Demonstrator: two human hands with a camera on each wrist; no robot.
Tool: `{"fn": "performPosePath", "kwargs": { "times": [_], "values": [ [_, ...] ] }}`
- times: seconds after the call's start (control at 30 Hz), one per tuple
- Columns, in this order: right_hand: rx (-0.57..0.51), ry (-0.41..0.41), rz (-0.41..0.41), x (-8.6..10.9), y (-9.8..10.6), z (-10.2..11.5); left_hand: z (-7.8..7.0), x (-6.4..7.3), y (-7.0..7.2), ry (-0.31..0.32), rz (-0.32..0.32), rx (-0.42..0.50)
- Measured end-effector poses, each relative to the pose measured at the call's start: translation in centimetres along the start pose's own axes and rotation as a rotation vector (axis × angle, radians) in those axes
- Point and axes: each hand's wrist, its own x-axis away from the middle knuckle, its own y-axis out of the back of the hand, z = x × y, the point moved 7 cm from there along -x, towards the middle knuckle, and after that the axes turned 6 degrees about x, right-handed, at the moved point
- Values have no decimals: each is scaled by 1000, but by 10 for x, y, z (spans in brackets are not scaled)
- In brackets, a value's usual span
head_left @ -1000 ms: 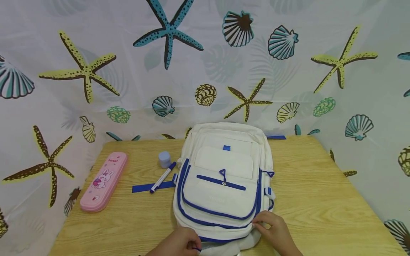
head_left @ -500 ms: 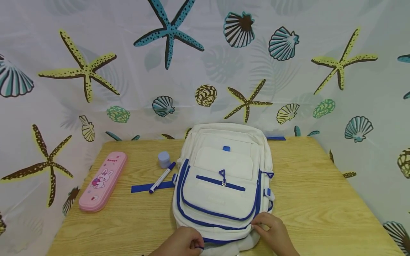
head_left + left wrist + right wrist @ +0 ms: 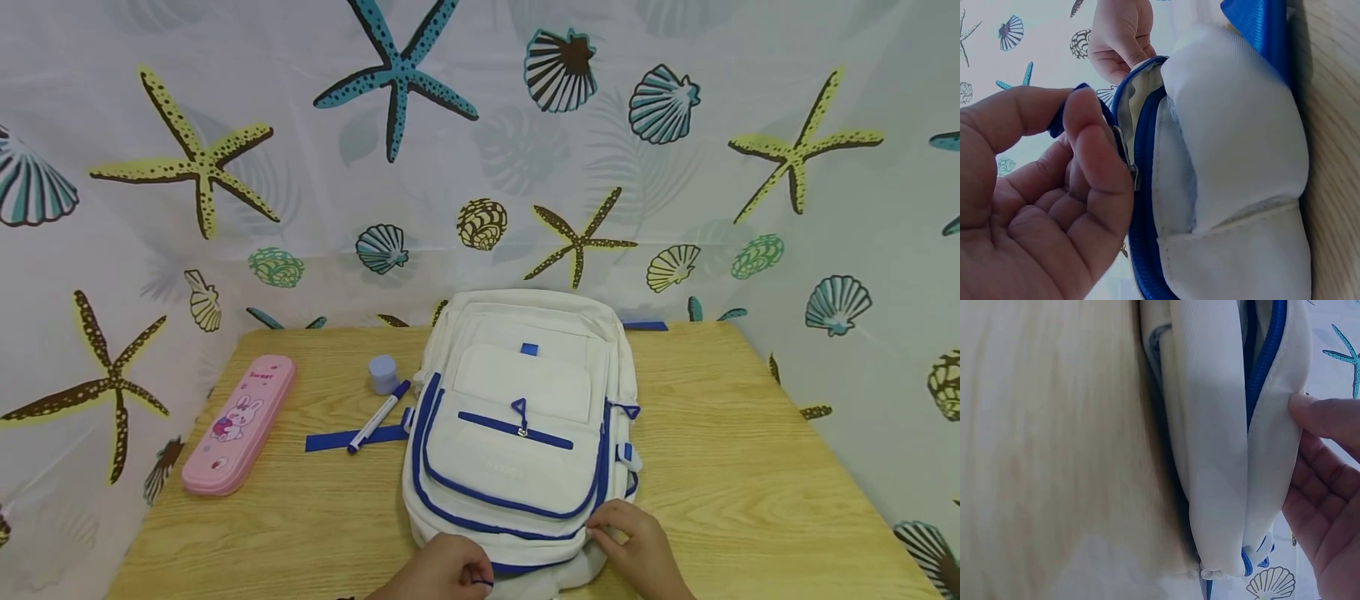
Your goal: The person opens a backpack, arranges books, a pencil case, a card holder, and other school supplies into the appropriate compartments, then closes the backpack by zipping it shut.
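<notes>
A white backpack [image 3: 517,475] with blue zippers lies on the table, its bottom end toward me. At that end my left hand [image 3: 446,567] pinches a blue zipper pull [image 3: 1057,122] between thumb and fingers. The metal slider [image 3: 1134,175] sits on the blue zipper [image 3: 1144,250], which gapes on the side toward my right hand. My right hand [image 3: 637,542] pinches the fabric at the bag's lower right corner; in the right wrist view the thumb presses on the white panel [image 3: 1272,450] beside the parted blue zipper edge [image 3: 1263,369].
Left of the bag lie a pink pencil case [image 3: 240,425], a white marker with blue ends [image 3: 378,417] and a small light-blue round container [image 3: 384,375]. Blue tape strips [image 3: 330,442] mark the wooden table [image 3: 750,467]. A shell-printed curtain [image 3: 480,150] hangs behind.
My left hand has moved a little to the right along the bag's bottom edge with the zipper pull. The right hand keeps its grip at the corner, nearly still.
</notes>
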Motion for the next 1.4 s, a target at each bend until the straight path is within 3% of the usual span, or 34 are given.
{"fn": "performPosePath", "kwargs": {
  "times": [0.1,0.23,0.43,0.73,0.83,1.07,1.27,1.4],
  "values": [
    [-2,7,-6,0,1,2,-1,-1,0,-22,-14,10],
    [6,58,3,-2,3,8,2,-2,0,2,-42,49],
    [136,141,53,-5,7,29,4,-4,2,27,-52,75],
    [13,442,142,-14,-15,84,1,-2,10,-1,-110,30],
    [8,488,197,-16,-28,98,-4,0,14,-39,-137,32],
    [-5,526,249,-19,-50,114,-10,5,20,-99,-214,46],
    [7,546,188,-22,-55,122,-14,8,23,-182,-284,25],
    [12,525,166,-24,-56,126,-17,11,23,-200,-298,33]
  ]
}}
